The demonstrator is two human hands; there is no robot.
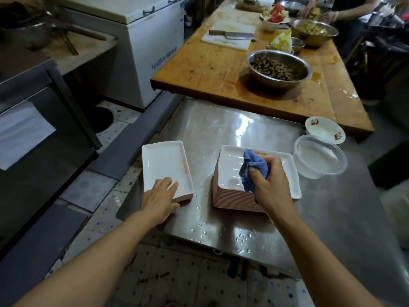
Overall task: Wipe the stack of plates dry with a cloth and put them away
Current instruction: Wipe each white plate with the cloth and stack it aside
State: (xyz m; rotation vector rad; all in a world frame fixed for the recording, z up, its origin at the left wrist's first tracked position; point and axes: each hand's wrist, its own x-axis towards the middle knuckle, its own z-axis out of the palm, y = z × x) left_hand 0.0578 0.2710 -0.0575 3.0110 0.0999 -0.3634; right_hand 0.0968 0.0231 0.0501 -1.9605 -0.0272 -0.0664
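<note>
On the steel table (221, 129), the right hand (271, 185) grips a bunched blue cloth (252, 171) and presses it into the top plate of the stack (234, 196). The left hand (160, 196) rests flat, fingers straight, on the near end of a single plate (164, 165) just left of the stack. Both run lengthwise away from the person. The stack lies under the right hand, so the left is nearer for shifting the next wiped plate across.

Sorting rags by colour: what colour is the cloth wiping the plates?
Blue: the cloth, gripped by the right hand, shows clearly in the head view.
</note>
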